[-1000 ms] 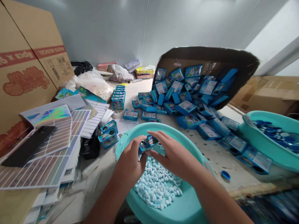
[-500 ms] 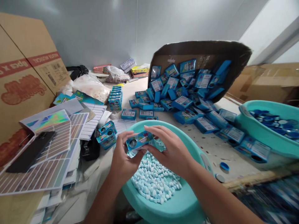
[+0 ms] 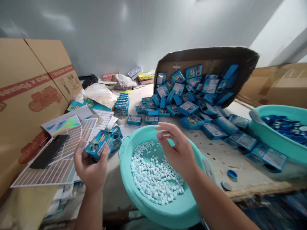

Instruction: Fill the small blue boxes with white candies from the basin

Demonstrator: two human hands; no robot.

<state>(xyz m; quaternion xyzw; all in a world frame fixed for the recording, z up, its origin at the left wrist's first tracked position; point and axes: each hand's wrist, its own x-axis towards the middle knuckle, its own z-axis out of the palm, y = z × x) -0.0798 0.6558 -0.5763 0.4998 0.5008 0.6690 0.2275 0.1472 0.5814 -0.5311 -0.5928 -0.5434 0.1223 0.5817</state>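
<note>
My left hand (image 3: 92, 166) is closed round a small blue candy box (image 3: 98, 143) with a round window in its end, left of the basin. Just beyond it, other blue boxes (image 3: 116, 140) stand on the table. My right hand (image 3: 177, 150) hovers over the turquoise basin (image 3: 128, 172), fingers loosely bent and apart, with nothing in them. Inside the basin lies a heap of small white and pale blue candies (image 3: 155, 179).
A tipped carton (image 3: 165, 59) spills many blue boxes over the table. Another turquoise basin (image 3: 266, 127) with blue lids stands at the right. A loose blue lid (image 3: 232, 174) lies near the front edge. Label sheets (image 3: 79, 140) and a black phone (image 3: 50, 150) cover the left.
My left hand has carried the candy box left, away from the basin. My right hand has let go of it and stays above the candies. The view has shifted slightly.
</note>
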